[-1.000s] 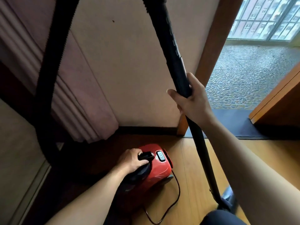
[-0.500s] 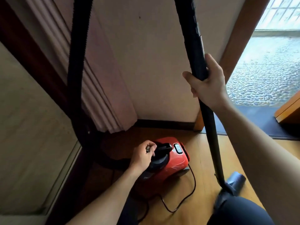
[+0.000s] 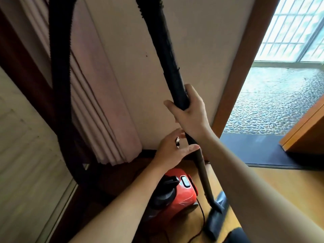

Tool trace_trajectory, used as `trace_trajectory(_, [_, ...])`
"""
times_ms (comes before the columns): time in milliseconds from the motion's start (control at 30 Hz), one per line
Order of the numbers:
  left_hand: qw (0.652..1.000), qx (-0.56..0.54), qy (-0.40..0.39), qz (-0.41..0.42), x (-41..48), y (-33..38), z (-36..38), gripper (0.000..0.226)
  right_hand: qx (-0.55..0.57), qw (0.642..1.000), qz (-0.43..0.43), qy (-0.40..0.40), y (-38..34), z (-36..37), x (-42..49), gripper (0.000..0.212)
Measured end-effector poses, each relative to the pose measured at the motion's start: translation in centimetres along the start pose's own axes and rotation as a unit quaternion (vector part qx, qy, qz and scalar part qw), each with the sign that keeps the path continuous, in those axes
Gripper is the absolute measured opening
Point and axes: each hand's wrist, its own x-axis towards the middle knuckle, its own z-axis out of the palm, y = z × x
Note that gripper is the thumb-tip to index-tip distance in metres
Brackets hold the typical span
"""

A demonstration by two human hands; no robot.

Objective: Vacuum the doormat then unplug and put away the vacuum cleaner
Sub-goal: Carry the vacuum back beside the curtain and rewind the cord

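The red vacuum cleaner (image 3: 182, 197) stands on the wooden floor by the wall, with its black cord (image 3: 203, 216) trailing beside it. Its black wand (image 3: 166, 55) rises steeply and its floor head (image 3: 217, 213) rests on the floor to the right of the body. The black hose (image 3: 61, 76) loops up at the left. My right hand (image 3: 191, 113) grips the wand where the black sleeve ends. Just below it, my left hand (image 3: 175, 149) has straight fingers and its thumb touches the wand's thin lower tube. A small pale thing sits at its fingers; I cannot identify it. A dark doormat (image 3: 259, 151) lies in the doorway.
A pink pleated curtain (image 3: 98, 102) hangs in the corner left of the vacuum. A wooden door frame (image 3: 245, 67) borders the doorway onto a pebbled floor (image 3: 277, 102). An orange wooden cabinet corner (image 3: 305, 134) juts in at the right. A pale panel (image 3: 22, 155) fills the left.
My left hand has let go of the vacuum's handle and risen to the wand below my right hand. The floor head has swung closer to the vacuum body.
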Motion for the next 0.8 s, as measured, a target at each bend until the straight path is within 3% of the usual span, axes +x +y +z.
trace_trajectory(133, [0.997,-0.068,0.027,0.006,0.3,-0.5,0.6,0.013,0.025,0.999,0.019,-0.027,-0.8,-0.1,-0.2,0.030])
trace_trajectory(233, [0.998,-0.056,0.027,0.004,0.1,-0.9,0.6,0.019,0.062,0.986,0.027,-0.152,0.3,-2.1,-0.3,0.029])
trace_trajectory(300, [0.998,-0.050,0.042,0.000,-0.1,-1.3,0.5,0.023,0.022,0.963,0.050,-0.263,2.3,-3.4,-0.7,0.023])
trace_trajectory(367, [0.997,-0.060,0.041,-0.017,-0.2,-1.1,0.5,0.033,-0.014,0.945,0.075,-0.318,4.0,-3.8,-1.5,0.017])
trace_trajectory(467, [0.998,-0.050,0.033,-0.033,-0.5,-1.2,0.9,0.048,-0.002,0.949,0.105,-0.296,5.0,-3.4,-2.6,0.018])
trace_trajectory(567, [0.993,-0.069,0.056,-0.082,-2.0,-2.4,1.0,0.033,0.027,0.962,0.091,-0.257,5.5,-2.8,-3.0,0.020])
trace_trajectory(700, [0.969,-0.084,0.146,-0.182,-5.9,-6.4,1.1,0.026,0.047,0.979,0.098,-0.171,6.1,-2.3,-3.4,0.023])
trace_trajectory(800, [0.931,-0.081,0.214,-0.285,-8.5,-9.8,2.0,0.025,0.041,0.988,0.088,-0.119,5.8,-1.5,-3.8,0.020])
